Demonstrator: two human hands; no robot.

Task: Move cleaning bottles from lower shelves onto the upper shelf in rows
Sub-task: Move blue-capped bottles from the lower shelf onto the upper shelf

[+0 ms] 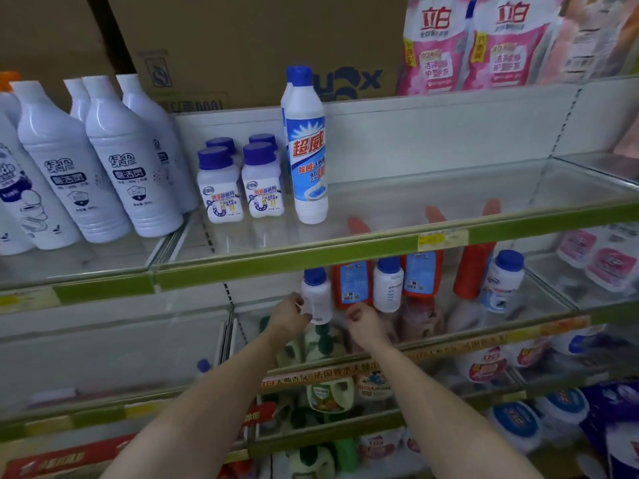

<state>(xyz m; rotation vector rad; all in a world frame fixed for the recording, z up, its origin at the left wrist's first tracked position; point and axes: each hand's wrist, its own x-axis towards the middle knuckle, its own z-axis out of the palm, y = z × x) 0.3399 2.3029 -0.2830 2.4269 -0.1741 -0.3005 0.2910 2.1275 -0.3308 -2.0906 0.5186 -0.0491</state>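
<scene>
Your left hand [289, 314] grips a small bottle [317, 295] on the lower shelf [432, 344], just under the lip of the upper shelf [311, 261], so lifting it straight up could knock its cap against that edge. Your right hand [363, 316] hovers beside it, loosely curled, holding nothing. The bottle is white, upright, blue-capped.
</scene>
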